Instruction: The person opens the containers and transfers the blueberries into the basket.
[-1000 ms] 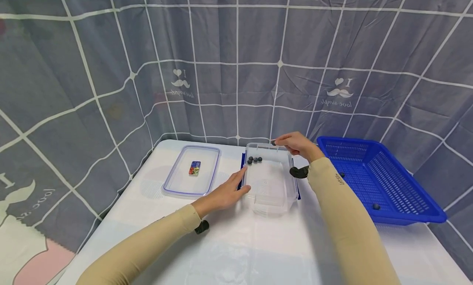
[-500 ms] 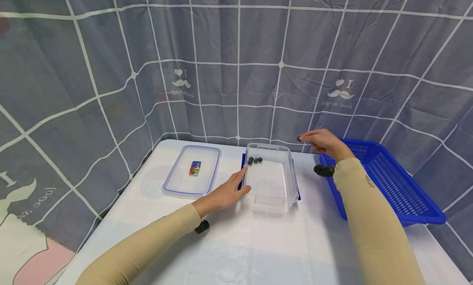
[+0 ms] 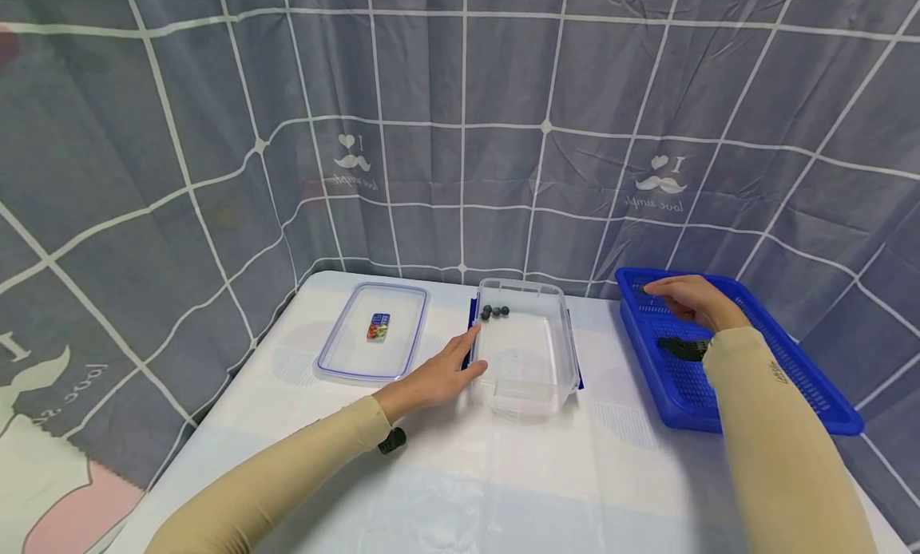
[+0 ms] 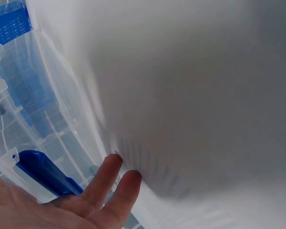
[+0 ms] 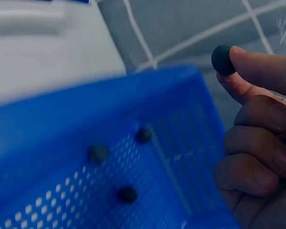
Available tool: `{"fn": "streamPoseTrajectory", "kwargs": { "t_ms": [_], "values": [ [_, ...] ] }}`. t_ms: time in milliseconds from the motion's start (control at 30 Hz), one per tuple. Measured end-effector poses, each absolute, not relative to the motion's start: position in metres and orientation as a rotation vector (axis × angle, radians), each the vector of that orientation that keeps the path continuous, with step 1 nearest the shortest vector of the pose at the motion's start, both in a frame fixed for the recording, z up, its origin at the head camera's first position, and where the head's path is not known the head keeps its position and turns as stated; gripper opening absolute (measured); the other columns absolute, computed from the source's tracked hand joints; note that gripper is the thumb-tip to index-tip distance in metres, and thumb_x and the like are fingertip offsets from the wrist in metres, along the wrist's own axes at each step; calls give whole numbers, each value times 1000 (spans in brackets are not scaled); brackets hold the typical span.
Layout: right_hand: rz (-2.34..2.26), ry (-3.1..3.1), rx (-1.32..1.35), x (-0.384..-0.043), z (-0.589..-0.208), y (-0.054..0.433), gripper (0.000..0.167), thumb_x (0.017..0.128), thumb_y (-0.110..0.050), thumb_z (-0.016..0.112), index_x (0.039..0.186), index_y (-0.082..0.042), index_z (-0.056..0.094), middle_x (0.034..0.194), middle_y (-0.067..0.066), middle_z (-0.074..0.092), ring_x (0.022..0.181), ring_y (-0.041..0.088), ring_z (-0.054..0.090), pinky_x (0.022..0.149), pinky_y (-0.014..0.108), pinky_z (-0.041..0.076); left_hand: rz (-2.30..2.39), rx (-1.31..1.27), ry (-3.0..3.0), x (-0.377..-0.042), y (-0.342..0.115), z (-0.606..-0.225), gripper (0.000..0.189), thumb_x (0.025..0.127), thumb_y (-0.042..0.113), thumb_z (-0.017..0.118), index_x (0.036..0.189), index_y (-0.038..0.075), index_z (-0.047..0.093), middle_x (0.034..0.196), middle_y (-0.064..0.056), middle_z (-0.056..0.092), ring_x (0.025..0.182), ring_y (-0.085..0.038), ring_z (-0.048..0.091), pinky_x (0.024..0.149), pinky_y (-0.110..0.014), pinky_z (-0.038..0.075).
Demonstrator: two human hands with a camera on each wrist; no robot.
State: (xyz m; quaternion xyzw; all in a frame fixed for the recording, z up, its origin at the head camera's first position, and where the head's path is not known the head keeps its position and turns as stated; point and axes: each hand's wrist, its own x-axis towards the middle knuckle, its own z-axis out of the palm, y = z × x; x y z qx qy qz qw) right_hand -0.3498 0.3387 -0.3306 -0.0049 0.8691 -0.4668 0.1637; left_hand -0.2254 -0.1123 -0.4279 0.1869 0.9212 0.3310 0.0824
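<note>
In the head view my right hand (image 3: 695,300) is over the blue basket (image 3: 667,406). Its thumb and index finger pinch a small dark ball (image 5: 223,60), while the other fingers curl into the palm. Lower down, 3 more dark balls (image 5: 127,194) sit inside the basket in the right wrist view. My left hand (image 3: 437,375) lies at the left side of a clear plastic container (image 3: 532,354), fingers extended along its wall near a blue side latch (image 4: 45,171). Several dark balls (image 3: 496,311) are grouped in the container's far left corner.
A clear lid (image 3: 345,372) with a blue seal and a colourful label lies left of the container. All stand on a white-covered table (image 3: 460,490). A grey curtain (image 3: 460,163) with white grid lines hangs behind and at both sides.
My right hand has moved right, from above the container's far edge to over the blue basket, carrying the pinched ball. The left hand and container have stayed put.
</note>
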Motion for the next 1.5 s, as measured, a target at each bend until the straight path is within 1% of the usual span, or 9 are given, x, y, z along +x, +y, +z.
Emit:
{"fn": "streamPoseTrajectory", "kwargs": {
  "t_ms": [67,100,167,200,300,867,1033,1233,1500],
  "values": [
    [-1331,2470,21,-347,-336,348,28,101,-32,61,118,-11,67,54,-10,32,48,8,29,52,28,31,988,564,2753,-225,-112,-428,75,104,59,37,163,32,0,169,-8,15,151,-36,28,121,-53,27],
    [-1319,2469,40,-346,-338,351,19,101,-32,61,101,-15,70,54,-10,32,48,7,30,53,28,31,985,566,2754,-225,-112,-428,75,104,58,37,163,32,0,169,-8,15,151,-35,28,121,-53,27],
    [-1295,2469,88,-343,-341,358,31,100,-34,61,71,-24,61,53,-11,33,47,7,30,52,28,33,984,573,2759,-225,-111,-427,74,104,57,38,163,32,1,169,-8,16,151,-34,27,121,-52,27],
    [-1272,2471,113,-342,-342,362,40,100,-34,60,61,-26,54,51,-11,33,47,7,31,52,28,34,984,576,2760,-225,-111,-427,74,105,57,38,164,31,1,169,-8,16,151,-34,27,122,-52,27],
    [-1202,2474,167,-339,-347,370,55,100,-36,58,50,-27,38,49,-12,33,46,6,31,52,28,35,980,577,2763,-226,-111,-426,74,104,58,37,163,31,1,169,-7,16,151,-33,27,122,-51,27],
    [-1092,2391,254,-330,-373,392,60,105,-30,50,47,-26,37,49,-12,32,47,4,30,51,23,32,999,568,2746,-225,-112,-426,76,104,57,39,164,27,3,169,-9,16,151,-36,28,121,-53,27],
    [-1133,2373,270,-329,-375,394,56,103,-26,53,50,-26,35,51,-12,31,48,4,30,51,23,33,998,559,2750,-225,-112,-426,76,104,58,38,164,27,4,169,-8,15,151,-35,27,121,-54,27],
    [-1093,2453,220,-328,-369,388,54,100,-27,55,49,-25,38,49,-10,34,47,6,32,50,26,34,1004,552,2745,-225,-111,-426,73,105,52,41,164,31,2,169,-7,15,151,-35,27,121,-53,27],
    [-1133,2535,144,-338,-351,362,50,98,-30,61,53,-25,40,49,-11,35,45,7,33,49,27,35,1001,549,2750,-224,-112,-426,74,104,58,39,163,34,1,169,-7,16,151,-36,29,121,-53,28]
  ]
}}
